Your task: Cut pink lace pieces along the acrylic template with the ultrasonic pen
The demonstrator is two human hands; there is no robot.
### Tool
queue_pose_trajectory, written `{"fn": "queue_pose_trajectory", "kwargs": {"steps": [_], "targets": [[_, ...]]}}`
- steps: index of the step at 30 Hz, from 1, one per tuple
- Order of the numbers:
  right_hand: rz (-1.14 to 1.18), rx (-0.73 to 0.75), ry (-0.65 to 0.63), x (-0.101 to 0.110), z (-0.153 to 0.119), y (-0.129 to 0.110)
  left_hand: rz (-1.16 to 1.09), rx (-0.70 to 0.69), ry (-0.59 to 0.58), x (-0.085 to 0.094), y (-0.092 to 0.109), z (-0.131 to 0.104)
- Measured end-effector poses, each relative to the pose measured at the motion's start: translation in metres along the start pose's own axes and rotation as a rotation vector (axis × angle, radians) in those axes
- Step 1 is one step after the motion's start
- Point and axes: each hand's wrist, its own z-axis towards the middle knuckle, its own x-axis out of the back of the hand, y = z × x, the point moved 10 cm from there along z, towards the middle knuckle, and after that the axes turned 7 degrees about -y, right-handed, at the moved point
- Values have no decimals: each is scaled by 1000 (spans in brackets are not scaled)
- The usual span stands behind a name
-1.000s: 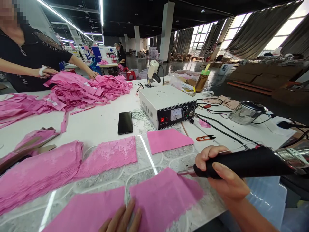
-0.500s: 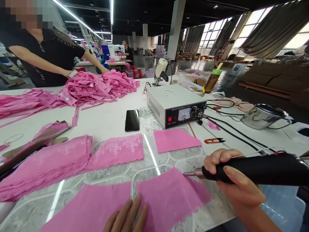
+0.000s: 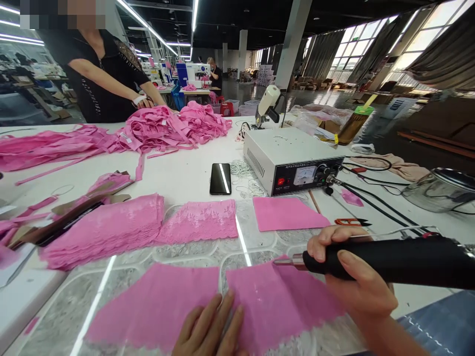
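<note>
My right hand [image 3: 356,277] is wrapped round a black handheld ultrasonic tool [image 3: 393,259], wired by cables to the control box. Its narrow metal tip lies at the upper edge of a pink fabric piece [image 3: 260,306], touching it or just above. My left hand [image 3: 213,329] lies with its fingers stretched out across the gap between that piece and a second pink fabric piece [image 3: 156,306]. Both pieces lie flat on the patterned clear mat [image 3: 129,282]. Beyond them are a stack of pink lace pieces [image 3: 107,230], a single lace piece [image 3: 202,222] and plain pink pieces [image 3: 287,213].
The control box [image 3: 293,153], with a lit red switch, stands behind the mat. Around it are a phone [image 3: 220,179], orange thread snips [image 3: 351,222], a glass pot [image 3: 441,190] and a bottle [image 3: 354,126]. A co-worker [image 3: 107,74] handles a pink strap heap [image 3: 159,128] across the table.
The view has swung left, so everything sits further right. Across the fabric, the tool tip has moved left from the upper corner onto the top edge. My left hand stays on the fabric.
</note>
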Motion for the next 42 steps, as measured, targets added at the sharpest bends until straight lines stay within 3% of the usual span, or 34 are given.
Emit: {"fn": "queue_pose_trajectory", "kwargs": {"steps": [16, 23, 29, 42], "targets": [[-60, -18, -2, -5, 0, 5, -44, 13, 34, 9, 2, 10], [-78, -21, -38, -6, -1, 5, -122, 107, 132, 16, -3, 15], [-46, -77, 33, -3, -2, 9, -119, 114, 147, 22, 0, 18], [2, -114, -74, -42, -5, 23, -146, 97, 145, 20, 1, 17]]}}
